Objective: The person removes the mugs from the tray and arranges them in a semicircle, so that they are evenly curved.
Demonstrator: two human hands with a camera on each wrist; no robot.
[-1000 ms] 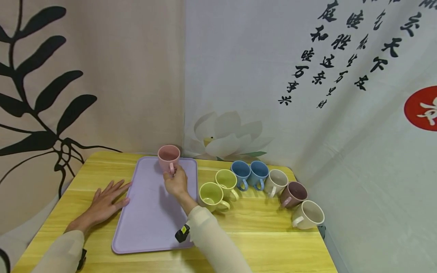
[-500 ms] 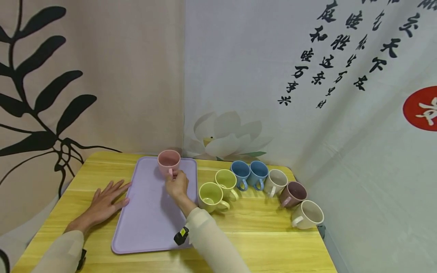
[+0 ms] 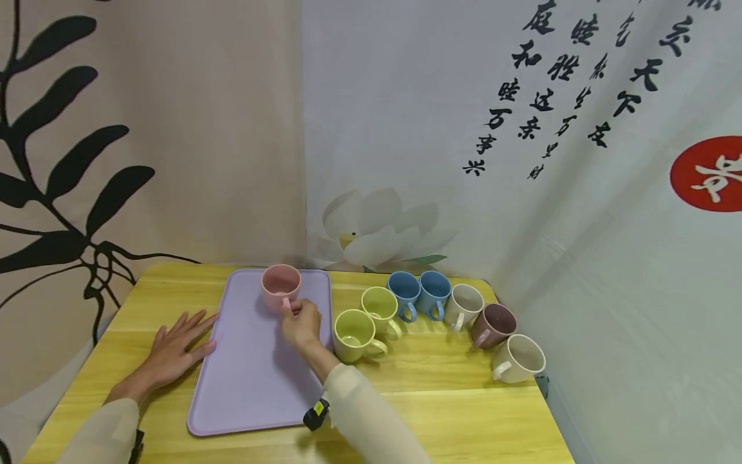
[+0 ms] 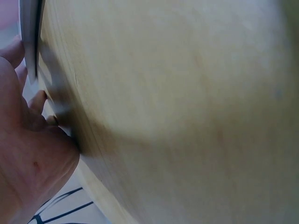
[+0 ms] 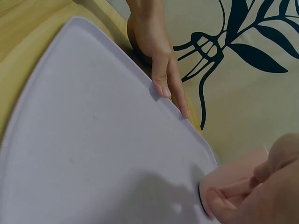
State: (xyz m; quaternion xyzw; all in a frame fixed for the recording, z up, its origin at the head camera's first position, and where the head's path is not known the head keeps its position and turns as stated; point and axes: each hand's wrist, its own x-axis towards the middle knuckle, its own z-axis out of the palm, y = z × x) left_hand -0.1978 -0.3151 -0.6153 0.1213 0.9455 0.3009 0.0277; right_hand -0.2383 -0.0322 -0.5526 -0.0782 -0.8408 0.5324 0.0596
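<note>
A pink mug (image 3: 281, 287) is at the far end of the lilac tray (image 3: 249, 386), its handle turned toward me. My right hand (image 3: 302, 324) pinches that handle; in the right wrist view the mug (image 5: 233, 175) is partly hidden behind the hand (image 5: 266, 191), its base at the tray surface. Along the tray's left edge lies my left hand (image 3: 174, 351), fingers spread and straight, thumb and fingertips touching the rim. The left wrist view shows this hand (image 4: 32, 140) beside the tray edge (image 4: 32, 37).
Right of the tray stand two yellow-green mugs (image 3: 354, 335), two blue mugs (image 3: 435, 293), a light grey mug (image 3: 466, 303), a mauve mug (image 3: 494, 324) and a cream mug (image 3: 518, 358) near the right table edge. A printed curtain (image 3: 232, 161) hangs behind the wooden table (image 3: 440, 412).
My right hand has brought the pink mug down and slightly toward me onto the tray. The left hand keeps its place at the rim. The head view has shifted a little.
</note>
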